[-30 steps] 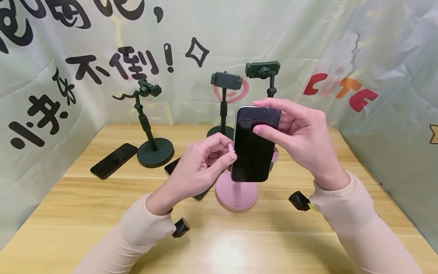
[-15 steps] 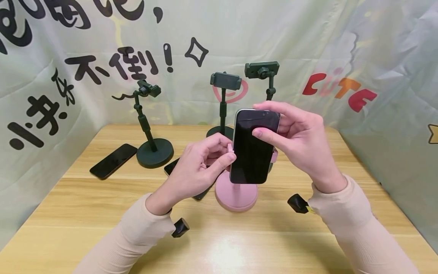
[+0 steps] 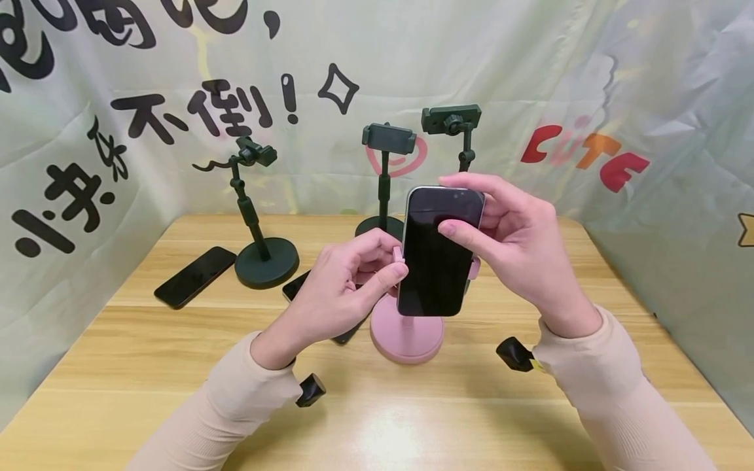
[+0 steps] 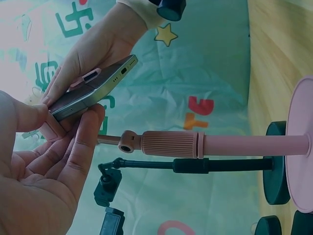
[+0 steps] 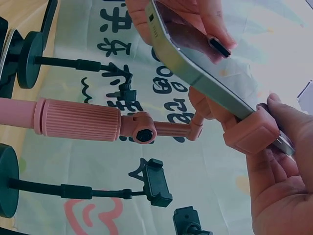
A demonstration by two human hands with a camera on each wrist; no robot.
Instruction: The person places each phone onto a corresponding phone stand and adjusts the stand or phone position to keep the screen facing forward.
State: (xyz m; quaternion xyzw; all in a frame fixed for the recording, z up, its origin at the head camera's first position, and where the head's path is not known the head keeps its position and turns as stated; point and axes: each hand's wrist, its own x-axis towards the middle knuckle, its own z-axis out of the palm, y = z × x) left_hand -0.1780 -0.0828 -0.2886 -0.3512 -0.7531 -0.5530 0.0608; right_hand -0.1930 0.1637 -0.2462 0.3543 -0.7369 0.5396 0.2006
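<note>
A smartphone [image 3: 442, 255] with a dark screen stands nearly upright in the clamp of a pink phone stand [image 3: 408, 340]. My left hand [image 3: 341, 288] pinches the clamp's left end between thumb and fingers, beside the phone's edge. With the thumb on the screen and fingers at the top and behind, my right hand [image 3: 518, 242] grips the phone's upper right part. The clamp's other end [image 5: 252, 131] wraps the phone's edge in the right wrist view. From the left wrist view, the stand's ribbed pole [image 4: 171, 144] shows below the clamp.
Behind the pink stand are two dark green phone stands [image 3: 389, 139] [image 3: 452, 121]. Another green stand [image 3: 267, 263] is at the left, near a phone lying flat [image 3: 196, 277]. A second flat phone [image 3: 297, 284] is partly hidden by my left hand. A printed cloth hangs behind the table [image 3: 377, 418].
Over the last second the phone and my right hand have come down slightly, then shifted a little to the right. My left hand has stayed at the clamp.
</note>
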